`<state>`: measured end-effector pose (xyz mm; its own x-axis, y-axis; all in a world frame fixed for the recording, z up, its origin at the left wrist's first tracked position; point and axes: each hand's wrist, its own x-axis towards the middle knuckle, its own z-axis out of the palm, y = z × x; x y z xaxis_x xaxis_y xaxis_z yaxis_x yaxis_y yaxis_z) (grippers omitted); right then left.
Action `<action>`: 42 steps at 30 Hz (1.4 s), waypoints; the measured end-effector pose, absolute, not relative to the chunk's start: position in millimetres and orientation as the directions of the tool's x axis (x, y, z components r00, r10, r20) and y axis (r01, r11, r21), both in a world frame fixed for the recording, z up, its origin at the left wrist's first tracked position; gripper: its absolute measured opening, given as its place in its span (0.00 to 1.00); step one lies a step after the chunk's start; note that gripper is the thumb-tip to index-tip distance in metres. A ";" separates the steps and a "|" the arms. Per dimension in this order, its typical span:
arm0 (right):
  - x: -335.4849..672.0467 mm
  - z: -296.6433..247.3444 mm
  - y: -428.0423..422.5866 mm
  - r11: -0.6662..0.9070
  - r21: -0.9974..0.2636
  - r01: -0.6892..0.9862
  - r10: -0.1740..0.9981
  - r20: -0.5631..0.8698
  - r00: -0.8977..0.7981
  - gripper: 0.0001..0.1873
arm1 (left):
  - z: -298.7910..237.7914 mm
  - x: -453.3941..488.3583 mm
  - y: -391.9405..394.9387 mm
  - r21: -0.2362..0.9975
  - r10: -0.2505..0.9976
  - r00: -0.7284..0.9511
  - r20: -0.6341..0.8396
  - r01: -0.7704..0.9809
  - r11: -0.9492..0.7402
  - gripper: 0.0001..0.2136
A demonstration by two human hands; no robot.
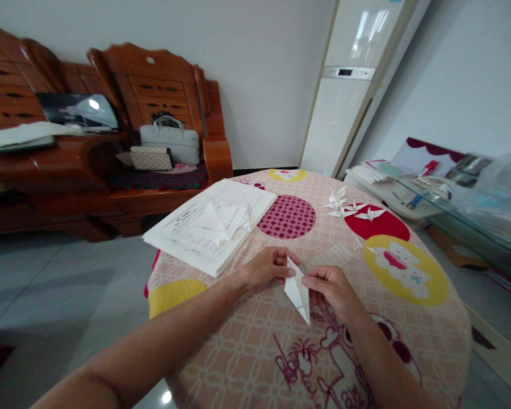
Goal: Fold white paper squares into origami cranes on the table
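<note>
Between my two hands is a folded piece of white paper (298, 292), a narrow kite shape with one point toward me. My left hand (269, 267) pinches its upper left edge between thumb and fingers. On the right edge, my right hand (330, 287) grips it with thumb and forefinger. The paper is held just over the patterned tablecloth (238, 352). Beyond my right hand, several folded paper cranes (369, 214) lie in a group. To the left, a stack of printed sheets (187, 238) carries some folded white paper (219, 222).
A glass-topped side table (451, 210) with papers and a plastic bag (502, 182) stands at the right. Wooden chairs (153, 91) line the left wall, one bearing a grey handbag (170, 142). A tall white cabinet-like unit (340, 108) stands behind the table.
</note>
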<state>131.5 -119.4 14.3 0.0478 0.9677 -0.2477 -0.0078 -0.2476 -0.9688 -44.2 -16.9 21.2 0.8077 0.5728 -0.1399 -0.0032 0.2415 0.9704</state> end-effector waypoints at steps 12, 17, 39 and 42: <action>124.2 12.8 -118.0 -0.169 -0.983 0.072 0.974 -0.155 0.164 0.15 | 20.3 -43.6 -24.7 0.964 0.688 0.714 -0.128 -0.073 0.255 0.20; 121.9 9.9 -118.5 -0.184 -0.980 0.071 0.972 -0.171 0.160 0.13 | 18.9 -42.9 -25.5 0.974 0.702 0.705 -0.102 -0.072 0.215 0.21; 118.1 11.9 -119.2 -0.094 -0.993 0.077 0.991 -0.086 0.106 0.16 | 18.4 -45.8 -26.3 0.981 0.566 0.820 -0.084 -0.030 0.190 0.28; 115.4 11.9 -119.2 -0.010 -0.982 0.187 0.989 0.017 0.144 0.16 | 18.2 -44.6 -26.5 0.984 0.578 0.812 -0.084 -0.026 0.178 0.28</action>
